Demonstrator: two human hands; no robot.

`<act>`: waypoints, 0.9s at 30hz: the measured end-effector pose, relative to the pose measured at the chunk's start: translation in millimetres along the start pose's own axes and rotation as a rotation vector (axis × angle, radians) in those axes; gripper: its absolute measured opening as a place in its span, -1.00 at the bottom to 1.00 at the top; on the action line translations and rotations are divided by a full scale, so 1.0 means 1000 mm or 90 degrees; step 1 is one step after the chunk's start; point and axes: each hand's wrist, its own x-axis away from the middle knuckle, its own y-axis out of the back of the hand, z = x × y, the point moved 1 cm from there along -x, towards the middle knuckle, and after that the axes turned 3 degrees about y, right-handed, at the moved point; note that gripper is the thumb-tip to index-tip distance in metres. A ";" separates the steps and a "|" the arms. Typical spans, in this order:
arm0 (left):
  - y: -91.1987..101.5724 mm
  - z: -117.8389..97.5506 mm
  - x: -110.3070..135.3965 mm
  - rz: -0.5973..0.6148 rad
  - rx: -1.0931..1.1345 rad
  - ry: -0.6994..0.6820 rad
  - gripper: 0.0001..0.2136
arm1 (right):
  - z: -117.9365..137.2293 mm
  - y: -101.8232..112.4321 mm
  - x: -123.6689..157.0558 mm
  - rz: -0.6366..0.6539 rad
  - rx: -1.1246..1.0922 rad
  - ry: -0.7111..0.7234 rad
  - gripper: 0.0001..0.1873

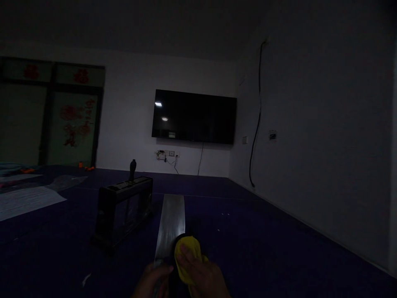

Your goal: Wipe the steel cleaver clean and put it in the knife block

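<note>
My right hand [203,273] is closed around a yellow cloth [187,256], pressed against a dark rounded object [178,242] that is mostly hidden. Close beside it, my left hand [154,278] is curled, with the thumb pointing toward the cloth. What its fingers hold is too dark to make out. A long, flat silvery strip [172,217] extends away from me on the dark blue-purple surface [248,248], its near end by my left hand. To the left stands a black box-shaped frame [124,207] with a black upright handle [132,169] on top.
White printed paper [29,202] and clear plastic film [66,181] lie at the far left, with small orange items [89,168] behind. A television [194,118] hangs on the back wall. A black cable [257,128] runs down the right wall. The room is dim.
</note>
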 end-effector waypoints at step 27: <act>0.008 0.012 -0.008 0.009 0.049 0.001 -0.59 | 0.002 0.000 -0.004 -0.002 0.048 -0.004 -0.44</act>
